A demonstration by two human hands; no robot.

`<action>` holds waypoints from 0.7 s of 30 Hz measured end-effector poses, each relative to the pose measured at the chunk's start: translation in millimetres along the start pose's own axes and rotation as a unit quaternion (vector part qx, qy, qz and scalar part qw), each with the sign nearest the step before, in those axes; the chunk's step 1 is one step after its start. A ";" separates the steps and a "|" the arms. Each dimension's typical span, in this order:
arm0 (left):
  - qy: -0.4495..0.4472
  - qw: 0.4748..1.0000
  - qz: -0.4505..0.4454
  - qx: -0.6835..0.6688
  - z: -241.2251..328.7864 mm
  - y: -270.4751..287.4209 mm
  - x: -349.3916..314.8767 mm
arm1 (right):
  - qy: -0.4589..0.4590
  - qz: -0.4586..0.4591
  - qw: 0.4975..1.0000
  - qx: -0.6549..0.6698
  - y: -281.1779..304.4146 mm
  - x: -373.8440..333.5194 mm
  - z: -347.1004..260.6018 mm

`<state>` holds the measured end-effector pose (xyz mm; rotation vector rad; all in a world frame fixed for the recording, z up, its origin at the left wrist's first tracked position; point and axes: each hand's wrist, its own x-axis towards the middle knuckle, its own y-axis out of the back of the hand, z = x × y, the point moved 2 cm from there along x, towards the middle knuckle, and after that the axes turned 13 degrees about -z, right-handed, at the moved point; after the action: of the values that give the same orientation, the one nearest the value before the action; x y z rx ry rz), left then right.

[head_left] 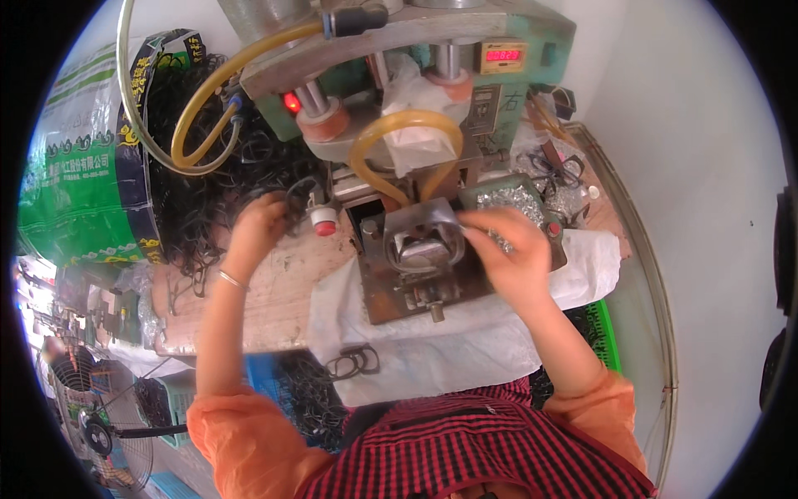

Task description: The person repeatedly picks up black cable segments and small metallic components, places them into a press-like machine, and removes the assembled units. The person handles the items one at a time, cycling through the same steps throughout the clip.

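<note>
Draw heaped black frames (259,156) singly off the surface (278,291), left of the metal fixture (428,270), with curled left fingers (277,205); brace bent right fingers (477,221) lightly beside it; cannot tell either grip.

We look down on a workbench (249,320) from a worker's head.
Our single fisheye view faces forward over the apron (407,449), with the left hand (264,218) and right hand (517,252) near and the press (424,25) just beyond; straight lines bend toward the view's margins.
</note>
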<state>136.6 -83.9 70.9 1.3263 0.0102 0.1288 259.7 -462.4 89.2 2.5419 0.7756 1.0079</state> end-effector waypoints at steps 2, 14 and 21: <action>0.021 1.000 -0.005 0.017 6.6 -21.8 1.2 | -0.061 0.018 0.991 0.115 -23.7 2.5 20.4; 0.161 0.838 0.080 -0.516 56.2 -12.6 -16.4 | -0.181 -0.035 0.876 0.447 -45.7 13.4 13.5; 0.041 0.876 0.415 -0.243 161.9 -76.0 -80.4 | -0.169 -0.081 0.898 0.398 -17.9 2.6 -13.9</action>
<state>76.6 -266.4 31.4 0.7421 -0.4974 0.8641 244.9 -445.3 92.3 3.0899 1.4845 0.1599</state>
